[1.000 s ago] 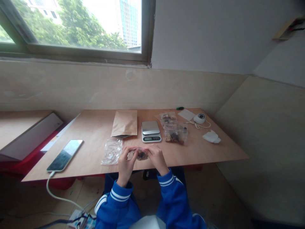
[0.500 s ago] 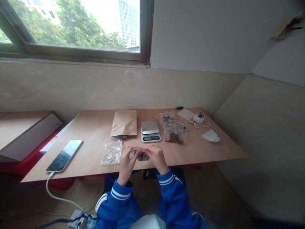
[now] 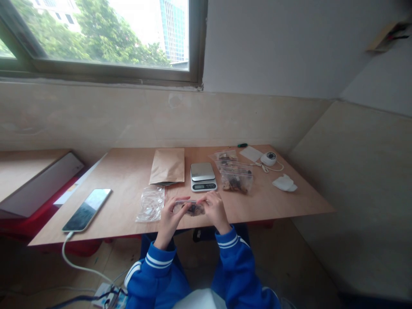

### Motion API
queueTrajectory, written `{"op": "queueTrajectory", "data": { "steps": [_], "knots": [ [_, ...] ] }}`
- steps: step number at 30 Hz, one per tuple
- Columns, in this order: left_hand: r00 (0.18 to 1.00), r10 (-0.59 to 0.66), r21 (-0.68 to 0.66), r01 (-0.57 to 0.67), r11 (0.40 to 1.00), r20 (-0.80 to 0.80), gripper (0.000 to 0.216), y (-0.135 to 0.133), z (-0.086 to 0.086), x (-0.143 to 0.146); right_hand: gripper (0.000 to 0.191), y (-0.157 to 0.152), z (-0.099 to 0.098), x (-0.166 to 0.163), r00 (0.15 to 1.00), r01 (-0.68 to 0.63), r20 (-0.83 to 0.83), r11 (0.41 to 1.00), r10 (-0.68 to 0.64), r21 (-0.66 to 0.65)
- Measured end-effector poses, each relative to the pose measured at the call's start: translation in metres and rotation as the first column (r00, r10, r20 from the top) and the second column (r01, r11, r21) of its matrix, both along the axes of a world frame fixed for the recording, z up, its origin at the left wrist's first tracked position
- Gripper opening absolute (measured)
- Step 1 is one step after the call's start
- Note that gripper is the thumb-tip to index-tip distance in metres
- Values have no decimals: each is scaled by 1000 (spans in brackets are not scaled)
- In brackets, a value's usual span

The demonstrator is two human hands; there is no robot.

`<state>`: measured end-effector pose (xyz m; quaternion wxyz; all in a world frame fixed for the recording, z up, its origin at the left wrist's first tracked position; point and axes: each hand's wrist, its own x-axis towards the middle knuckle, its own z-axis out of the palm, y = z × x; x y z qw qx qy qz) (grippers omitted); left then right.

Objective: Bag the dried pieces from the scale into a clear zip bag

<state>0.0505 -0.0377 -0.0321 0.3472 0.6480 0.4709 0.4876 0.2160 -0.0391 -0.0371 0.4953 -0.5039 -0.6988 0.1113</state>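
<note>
Between my hands is a small clear zip bag (image 3: 194, 209) with dark pieces inside, held above the table's front edge. My left hand (image 3: 171, 214) pinches its left end, fingers curled over the top. At the other end my right hand (image 3: 213, 209) grips the upper right corner between thumb and fingers. Just beyond the hands sits a white kitchen scale (image 3: 203, 176) with a bare metal plate. Left of my left hand lies a flat clear plastic bag (image 3: 150, 205). To the scale's right are several filled zip bags (image 3: 236, 181), overlapping one another.
A brown kraft pouch (image 3: 168, 165) lies left of the scale. The phone (image 3: 86, 210), with its charging cable, is at the left edge. On the right are a white camera-like device (image 3: 269, 159), a crumpled white tissue (image 3: 285, 183), a paper sheet (image 3: 251, 153) and a green-handled tool (image 3: 242, 145).
My hands have moved slightly apart along the small bag's top, the right hand shifting right and the left a little left. More of the bag shows between them.
</note>
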Motion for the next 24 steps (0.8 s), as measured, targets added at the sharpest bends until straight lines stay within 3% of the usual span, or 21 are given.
{"op": "queueTrajectory", "data": {
  "steps": [6, 11, 16, 19, 24],
  "knots": [
    [999, -5, 4, 5, 1000, 41, 22, -2, 3, 5, 20, 1, -3, -2, 1000, 6, 24, 1000, -6, -10],
    [997, 33, -34, -30, 999, 70, 24, -1, 0, 1, 7, -2, 3, 2, 994, -107, -23, 990, 105, -92],
    [995, 30, -83, -22, 996, 97, 26, -2, 0, -1, 22, -9, 16, 2, 980, -198, -49, 970, 193, -139],
    [998, 24, -46, -21, 999, 63, 23, -3, 2, -1, 9, -8, 15, -2, 987, -163, -26, 982, 161, -101],
    [999, 32, 5, -32, 999, 29, 19, -6, 7, 4, 11, -3, 4, -7, 997, -67, 38, 996, 69, -56]
  ]
}}
